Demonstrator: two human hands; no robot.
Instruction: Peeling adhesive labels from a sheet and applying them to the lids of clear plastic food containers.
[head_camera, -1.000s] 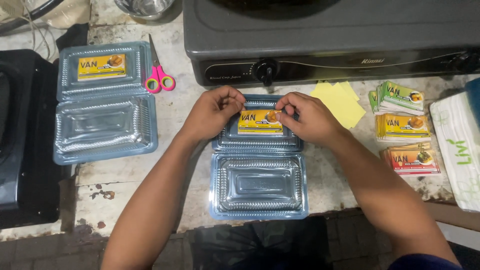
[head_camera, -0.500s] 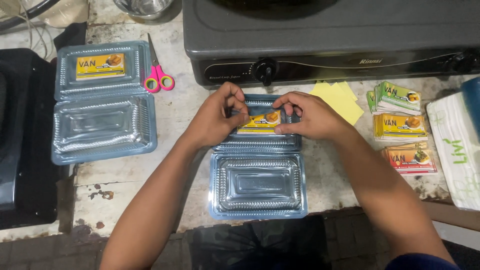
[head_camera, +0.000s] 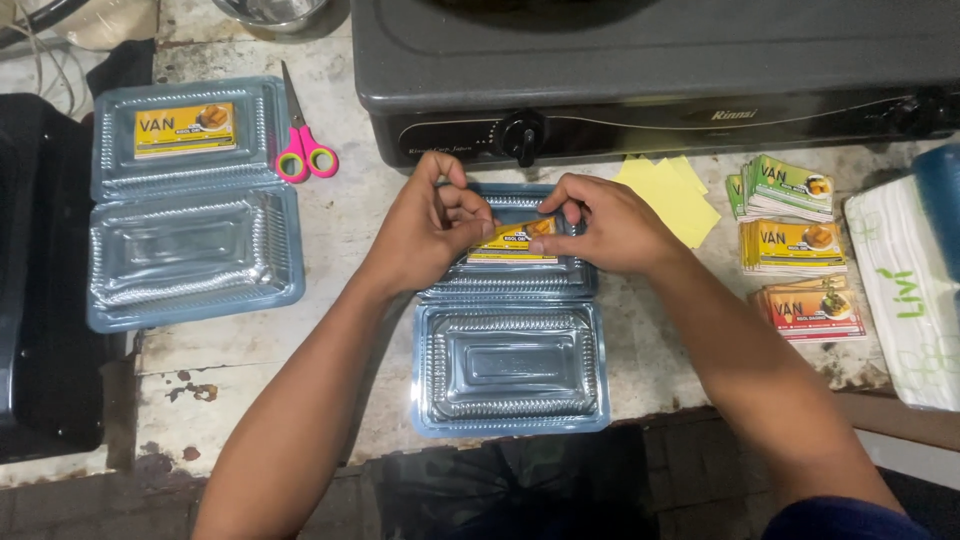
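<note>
An open clear plastic clamshell box (head_camera: 510, 375) lies before me, its lid half toward the stove. A yellow label card (head_camera: 515, 243) sits on that lid. My left hand (head_camera: 430, 225) pinches the card's left end, and my right hand (head_camera: 605, 225) pinches its right end, fingers pressing it against the lid. Both forearms reach in from the bottom of the view.
A second open clamshell box (head_camera: 190, 255) with a yellow label on its lid lies at the left, pink-handled scissors (head_camera: 303, 150) beside it. A dark gas stove (head_camera: 650, 70) is behind. Stacks of green, yellow and red labels (head_camera: 795, 245), yellow paper (head_camera: 670, 190) and a tissue pack (head_camera: 905, 290) sit at the right.
Both hands have closed in over the yellow card on the lid, covering more of it; the card's ends are now under my fingers.
</note>
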